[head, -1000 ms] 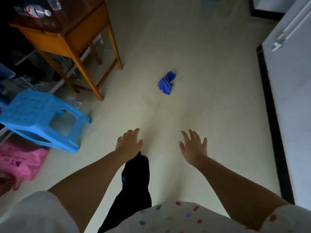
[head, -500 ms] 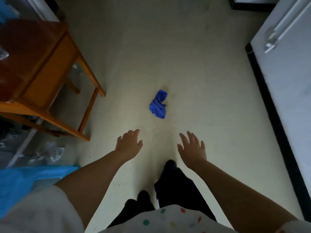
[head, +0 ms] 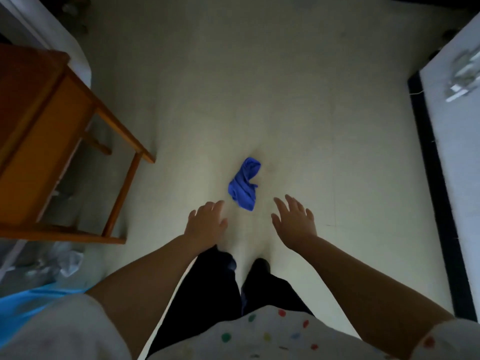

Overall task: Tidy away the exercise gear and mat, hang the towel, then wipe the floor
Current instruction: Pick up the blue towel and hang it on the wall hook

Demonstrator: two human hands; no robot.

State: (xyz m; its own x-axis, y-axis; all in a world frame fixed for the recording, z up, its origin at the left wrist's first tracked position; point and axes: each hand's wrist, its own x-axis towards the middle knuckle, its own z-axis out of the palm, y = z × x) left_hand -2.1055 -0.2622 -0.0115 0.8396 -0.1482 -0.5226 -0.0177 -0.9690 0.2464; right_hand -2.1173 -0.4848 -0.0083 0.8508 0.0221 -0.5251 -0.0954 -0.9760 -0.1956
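The left hand (head: 206, 221) is held out low over the floor (head: 298, 113), palm down, fingers loosely spread and grasping nothing. The right hand (head: 294, 222) is held out beside it in the same way, fingers fanned apart and empty. The two hands are apart from each other, with a gap of bare floor between them.

A crumpled blue cloth (head: 244, 184) lies on the pale floor just beyond the hands, roughly in line with the gap between them and a little nearer the right hand's fingertips. Neither hand touches it. It sits in the open middle of the floor, well apart from the furniture on either side.

Below the hands, the person's dark trouser legs (head: 218, 289) and feet stand on the floor, and a white top with coloured dots (head: 259, 336) fills the bottom edge of the view.

At the left edge stands a wooden bench (head: 39, 126) with orange-brown legs and rails; its near leg rests on the floor well left of the cloth. Something bright blue (head: 28, 305) shows at the lower left, too cut off to identify. Along the right edge runs a pale panel with a black border (head: 431, 178).
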